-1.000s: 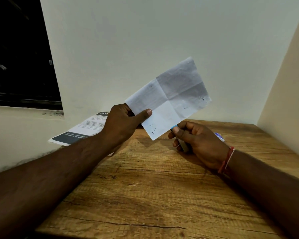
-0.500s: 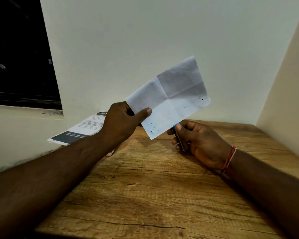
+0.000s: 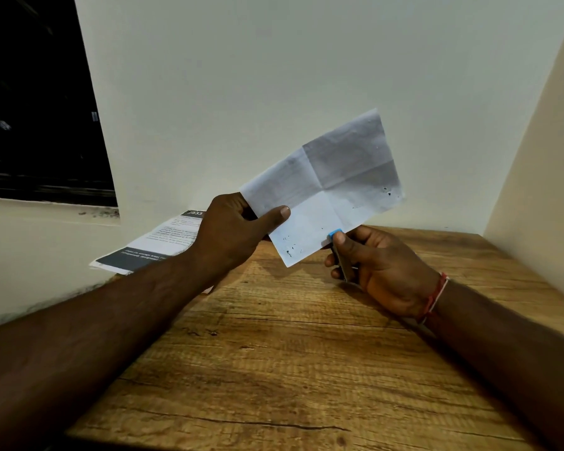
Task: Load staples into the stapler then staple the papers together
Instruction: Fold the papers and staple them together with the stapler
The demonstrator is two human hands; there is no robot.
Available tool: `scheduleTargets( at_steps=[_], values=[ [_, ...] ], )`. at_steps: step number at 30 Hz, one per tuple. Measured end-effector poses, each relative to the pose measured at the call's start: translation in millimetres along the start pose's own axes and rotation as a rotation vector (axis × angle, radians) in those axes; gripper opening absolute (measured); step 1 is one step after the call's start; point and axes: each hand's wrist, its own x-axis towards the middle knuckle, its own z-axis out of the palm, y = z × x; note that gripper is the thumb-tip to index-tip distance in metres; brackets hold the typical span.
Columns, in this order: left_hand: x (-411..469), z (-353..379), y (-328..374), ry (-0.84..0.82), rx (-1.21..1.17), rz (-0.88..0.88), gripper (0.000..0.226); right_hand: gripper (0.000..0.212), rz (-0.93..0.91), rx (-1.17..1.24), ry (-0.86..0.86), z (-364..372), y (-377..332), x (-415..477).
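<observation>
Stapler (image 3: 340, 266) is sitting upright in the right hand (image 3: 381, 265), and that grip is clamped on it: the fingers are curling round its body and the thumb is lying along the side facing me, just under the blue tip. The tip is meeting the lower long edge of the papers (image 3: 326, 196), a little right of their near corner. I cannot tell whether the sheets are actually lying inside the stapler's mouth or only in front of it.

The left hand (image 3: 232, 236) is pinching the papers at their left short end, thumb across the front and fingers hidden behind. The creased sheets are hanging in the air above the bench (image 3: 306, 353), with their long axis rising from the left grip up toward the far right. The stapler is therefore coming at them from below and the right, across that axis, and the right hand is the nearer one to the spot being stapled.

Further out, a printed leaflet (image 3: 163, 242) is lying at the far left edge of the bench against the wall.
</observation>
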Motion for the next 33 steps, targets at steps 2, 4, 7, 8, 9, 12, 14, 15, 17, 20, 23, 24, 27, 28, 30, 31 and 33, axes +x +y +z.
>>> scheduleTargets(
  at_steps=[2, 4, 7, 8, 9, 12, 14, 15, 17, 20, 23, 24, 27, 28, 30, 31, 33],
  values=[
    [-1.8, 2.1, 1.3, -0.019, -0.021, 0.004, 0.028, 0.077, -0.008, 0.001, -0.009, -1.6, 1.0, 1.2],
    [-2.4, 3.9, 1.0, -0.036, -0.032, 0.012, 0.028, 0.087, -0.015, -0.004, -0.017, -2.5, 1.2, 1.8],
    [-2.3, 5.3, -0.4, -0.054, -0.019, 0.017, 0.036, 0.087, -0.023, -0.030, -0.028, -4.7, 0.6, 2.2],
    [-2.2, 5.5, -1.1, -0.062, -0.013, 0.022, 0.037, 0.085, -0.024, -0.041, -0.029, -5.3, 0.2, 1.7],
    [-2.0, 5.7, -1.6, -0.067, -0.008, 0.026, 0.038, 0.082, -0.026, -0.050, -0.030, -5.6, 0.2, 1.3],
    [-2.3, 5.1, -2.8, -0.067, -0.007, 0.023, 0.040, 0.084, -0.032, -0.047, -0.011, -3.8, 0.2, 0.1],
    [-1.5, 4.6, -4.1, -0.066, -0.010, 0.024, 0.039, 0.082, -0.038, -0.043, -0.005, -4.1, 0.3, 0.8],
    [-1.0, 4.5, -4.5, -0.065, -0.013, 0.026, 0.037, 0.081, -0.038, -0.043, -0.004, -4.6, 0.5, 1.5],
    [-0.5, 4.7, -4.6, -0.065, -0.020, 0.029, 0.036, 0.082, -0.032, -0.040, 0.008, -4.4, 0.0, 1.8],
    [-1.0, 5.6, -3.8, -0.064, -0.029, 0.026, 0.035, 0.085, -0.032, -0.047, 0.032, -4.9, 0.6, 2.1],
    [-1.8, 6.8, -4.0, -0.068, -0.040, 0.025, 0.035, 0.087, -0.044, -0.052, 0.036, -5.4, 2.2, 2.3],
    [-1.8, 7.0, -4.2, -0.068, -0.040, 0.022, 0.035, 0.089, -0.051, -0.042, 0.042, -4.5, 1.9, 1.8],
    [-1.1, 7.6, -5.4, -0.076, -0.049, 0.015, 0.037, 0.076, -0.061, -0.033, 0.073, -1.5, 1.3, 0.9],
    [-1.2, 7.8, -5.4, -0.079, -0.054, 0.014, 0.037, 0.071, -0.055, -0.036, 0.085, 0.0, 0.7, 0.7],
    [-1.9, 9.0, -5.0, -0.083, -0.065, 0.015, 0.036, 0.055, -0.054, -0.051, 0.094, 1.7, 0.3, 0.7],
    [-2.2, 9.7, -4.8, -0.085, -0.069, 0.014, 0.036, 0.050, -0.061, -0.061, 0.094, 1.7, 1.0, 0.7],
    [-3.1, 10.1, -5.0, -0.090, -0.078, 0.010, 0.033, 0.042, -0.072, -0.070, 0.105, 3.9, 1.1, 0.0]
  ],
)
